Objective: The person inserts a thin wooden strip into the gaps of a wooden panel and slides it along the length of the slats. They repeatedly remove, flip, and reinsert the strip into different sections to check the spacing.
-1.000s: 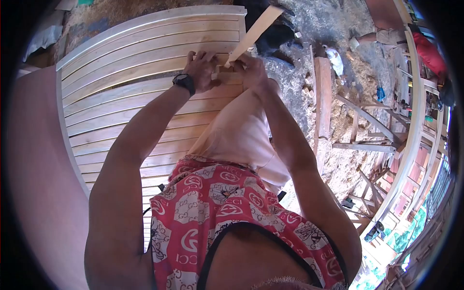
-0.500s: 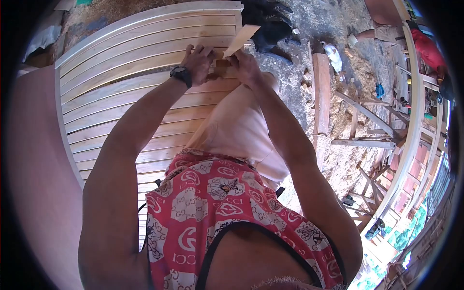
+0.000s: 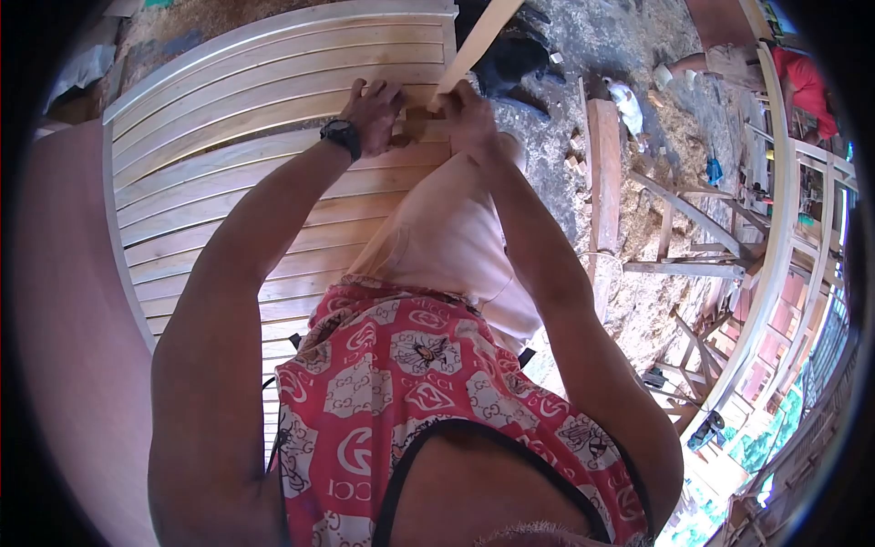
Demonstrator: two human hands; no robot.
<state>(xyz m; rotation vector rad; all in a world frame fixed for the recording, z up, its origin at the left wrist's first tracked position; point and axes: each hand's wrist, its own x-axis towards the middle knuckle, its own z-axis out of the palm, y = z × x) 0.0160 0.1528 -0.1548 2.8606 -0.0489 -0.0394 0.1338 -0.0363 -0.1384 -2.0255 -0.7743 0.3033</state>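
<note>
I'm reaching both arms well forward of the patterned tank top, elbows slightly bent and forearms converging over the slatted wooden panel. The left hand is lying with its back toward me, its fingers spreading and bending over the slats, and the wrist is carrying a dark wristwatch. Its thumb side is facing a small wooden block between the two hands — I cannot tell whether it is gripping that or only lying beside it.

The right hand is curling its fingers around the lower end of a pale wooden strip, with its fingertips partly hiding from me. The strip is slanting up and rightward from there, near the panel's right edge, and running out past the top of the view. The right forearm is extending nearly straight, passing beside the knee of the beige trousers.

Beyond the strip, a black animal is lying on the ground — and farther right, a person in red is showing at the edge.
</note>
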